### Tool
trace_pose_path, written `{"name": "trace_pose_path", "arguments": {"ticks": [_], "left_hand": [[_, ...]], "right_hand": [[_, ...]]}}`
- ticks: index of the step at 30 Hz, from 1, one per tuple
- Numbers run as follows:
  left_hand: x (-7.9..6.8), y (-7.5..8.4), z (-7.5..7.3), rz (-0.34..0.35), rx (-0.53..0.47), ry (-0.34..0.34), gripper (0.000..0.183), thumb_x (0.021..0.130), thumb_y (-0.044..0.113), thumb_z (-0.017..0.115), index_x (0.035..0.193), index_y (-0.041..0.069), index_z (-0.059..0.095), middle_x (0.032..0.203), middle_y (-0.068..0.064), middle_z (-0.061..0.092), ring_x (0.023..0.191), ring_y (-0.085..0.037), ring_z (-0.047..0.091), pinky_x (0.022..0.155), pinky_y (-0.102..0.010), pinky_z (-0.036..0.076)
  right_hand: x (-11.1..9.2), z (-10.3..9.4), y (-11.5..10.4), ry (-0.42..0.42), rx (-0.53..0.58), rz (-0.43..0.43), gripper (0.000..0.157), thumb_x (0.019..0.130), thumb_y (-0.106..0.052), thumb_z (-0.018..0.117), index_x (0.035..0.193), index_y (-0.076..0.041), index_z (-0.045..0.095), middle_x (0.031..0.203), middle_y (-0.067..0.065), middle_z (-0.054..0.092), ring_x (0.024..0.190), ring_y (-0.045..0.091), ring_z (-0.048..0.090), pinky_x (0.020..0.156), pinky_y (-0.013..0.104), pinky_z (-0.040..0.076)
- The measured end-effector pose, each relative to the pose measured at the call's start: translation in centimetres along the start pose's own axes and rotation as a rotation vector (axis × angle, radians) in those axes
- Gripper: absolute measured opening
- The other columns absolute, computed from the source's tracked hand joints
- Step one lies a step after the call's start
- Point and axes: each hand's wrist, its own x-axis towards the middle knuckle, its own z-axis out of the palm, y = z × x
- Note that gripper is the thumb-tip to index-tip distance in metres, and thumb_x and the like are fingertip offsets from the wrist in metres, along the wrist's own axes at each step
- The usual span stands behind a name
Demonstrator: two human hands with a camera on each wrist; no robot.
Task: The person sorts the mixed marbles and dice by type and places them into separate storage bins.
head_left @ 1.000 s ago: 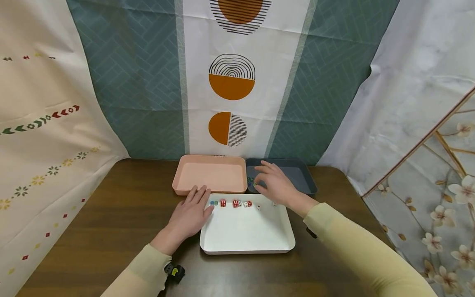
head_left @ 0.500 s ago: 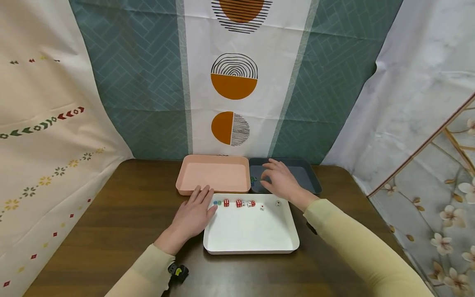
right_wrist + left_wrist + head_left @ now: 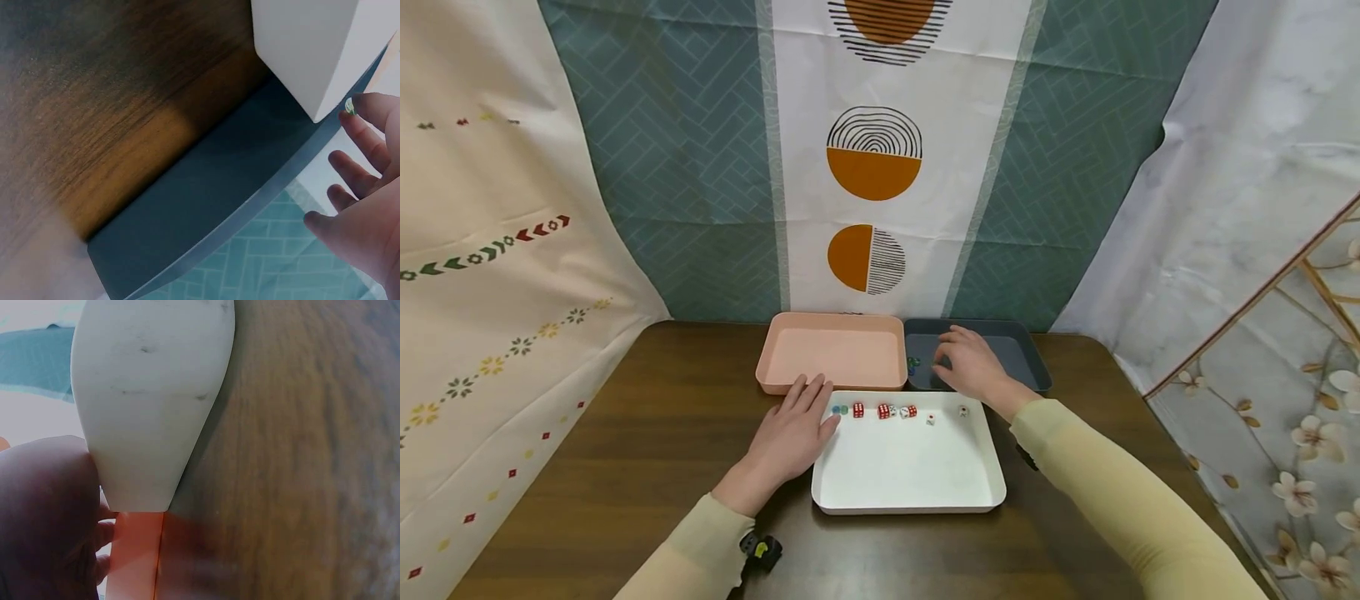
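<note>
My left hand [image 3: 788, 431] rests, fingers straight, at the left rim of the white tray [image 3: 910, 475], fingertips near the pink tray [image 3: 831, 354]. Along the white tray's far side lie two bluish-green glass marbles [image 3: 839, 409], red dice [image 3: 858, 410] and white dice [image 3: 963, 411]. Over the dark grey tray [image 3: 1011, 358] is my right hand [image 3: 970, 365], beside several small green and blue marbles [image 3: 913, 364]. In the right wrist view, its thumb and forefinger pinch a small pale green glass marble [image 3: 350, 106]; the other fingers are spread.
The trays touch or nearly touch on a dark wooden table [image 3: 625, 467]. Patterned cloth [image 3: 715, 167] hangs close behind them, with further cloths at left and right. The white tray's outer wall [image 3: 150, 406] rises beside my left hand.
My right hand has drawn slightly to the right, away from the marbles in the dark tray. The head view has shifted a little; my left hand stays at the rim.
</note>
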Motion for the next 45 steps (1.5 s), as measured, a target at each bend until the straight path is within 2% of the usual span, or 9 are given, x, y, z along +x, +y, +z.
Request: {"name": "trace_pose_path", "arguments": {"ticks": [12,21,45], "left_hand": [[0.1,0.0,-0.2,-0.011,-0.006,-0.016,0.072,0.117,0.046,0.051,0.175,0.009,0.03,0.183,-0.012,0.022,0.17,-0.038,0.011,0.122,-0.072,0.034],[-0.1,0.1,0.4,-0.013,-0.014,-0.022,0.072,0.117,0.046,0.053,0.175,0.009,0.032,0.182,-0.012,0.024,0.169,-0.038,0.012,0.121,-0.073,0.035],[-0.2,0.4,0.0,-0.021,-0.008,-0.001,0.072,0.116,0.046,0.054,0.174,0.009,0.033,0.182,-0.012,0.025,0.169,-0.038,0.013,0.121,-0.073,0.035]], "right_hand": [[0.9,1.0,0.4,-0.038,-0.049,0.013,0.02,0.107,-0.022,0.076,0.121,-0.009,0.082,0.157,0.019,0.06,0.159,0.042,0.038,0.131,0.058,0.027],[1.3,2.5,0.7,-0.077,-0.063,0.003,0.019,0.107,-0.023,0.076,0.121,-0.011,0.081,0.155,0.018,0.061,0.158,0.041,0.04,0.131,0.055,0.028],[2.5,2.7,0.4,-0.082,-0.102,-0.021,0.018,0.107,-0.022,0.077,0.121,-0.011,0.082,0.153,0.017,0.063,0.157,0.04,0.042,0.131,0.055,0.029]]}}
